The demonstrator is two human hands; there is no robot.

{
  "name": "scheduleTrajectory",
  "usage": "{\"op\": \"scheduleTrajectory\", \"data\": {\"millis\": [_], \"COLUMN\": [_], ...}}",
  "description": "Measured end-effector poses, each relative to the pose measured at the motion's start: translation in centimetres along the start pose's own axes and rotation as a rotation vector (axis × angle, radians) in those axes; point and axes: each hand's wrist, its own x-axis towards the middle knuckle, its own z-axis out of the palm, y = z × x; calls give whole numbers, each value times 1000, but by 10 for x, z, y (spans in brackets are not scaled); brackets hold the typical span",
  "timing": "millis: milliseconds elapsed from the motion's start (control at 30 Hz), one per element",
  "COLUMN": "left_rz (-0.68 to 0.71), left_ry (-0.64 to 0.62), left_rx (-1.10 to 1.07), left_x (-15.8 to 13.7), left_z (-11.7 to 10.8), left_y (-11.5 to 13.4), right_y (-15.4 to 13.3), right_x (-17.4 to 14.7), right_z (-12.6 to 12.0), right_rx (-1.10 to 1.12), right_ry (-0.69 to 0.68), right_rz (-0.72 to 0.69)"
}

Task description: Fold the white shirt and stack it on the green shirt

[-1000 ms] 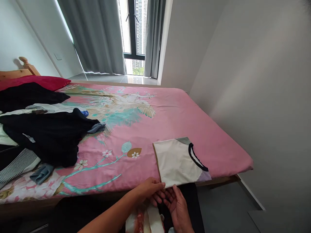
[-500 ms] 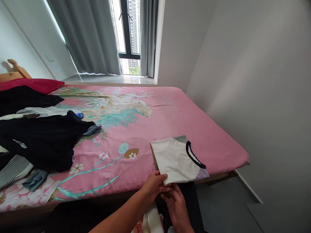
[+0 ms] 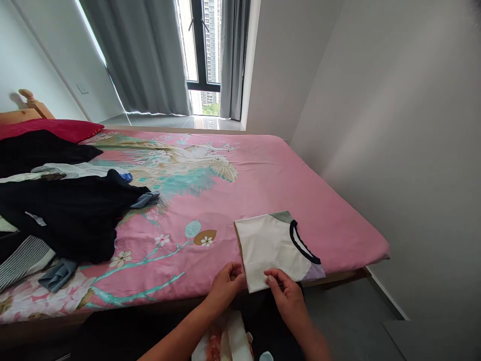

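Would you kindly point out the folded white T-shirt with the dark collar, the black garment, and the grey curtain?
Folded white T-shirt with dark collar (image 3: 272,248), head view, white front panel.
Black garment (image 3: 71,215), head view, middle of the cloth.
Grey curtain (image 3: 146,55), head view, left drape's folds.

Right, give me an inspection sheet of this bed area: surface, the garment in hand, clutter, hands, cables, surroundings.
Surface: bed with a pink floral sheet, lying flat.
Job's things: folded white T-shirt with a dark collar, lying at the near edge of the bed.
Clutter: pile of black clothes, a striped garment and a blue-grey cloth at the left; red pillow behind them.
Hands: left hand pinches the shirt's near left corner; right hand pinches its near edge.
Cables: nothing seen.
Surroundings: grey curtains, window, plain wall on the right.
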Motion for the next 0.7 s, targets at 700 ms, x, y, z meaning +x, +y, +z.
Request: {"op": "scheduleTrajectory", "data": {"millis": [700], "left_rz": [-261], "left_ry": [-118], "left_rx": [-379], "left_x": [78], "left_z": [0], "left_y": [50], "right_y": [19], "right_x": [40], "right_z": [-5], "right_rx": [-9], "right_ry": [288], "right_rz": [-68]}}
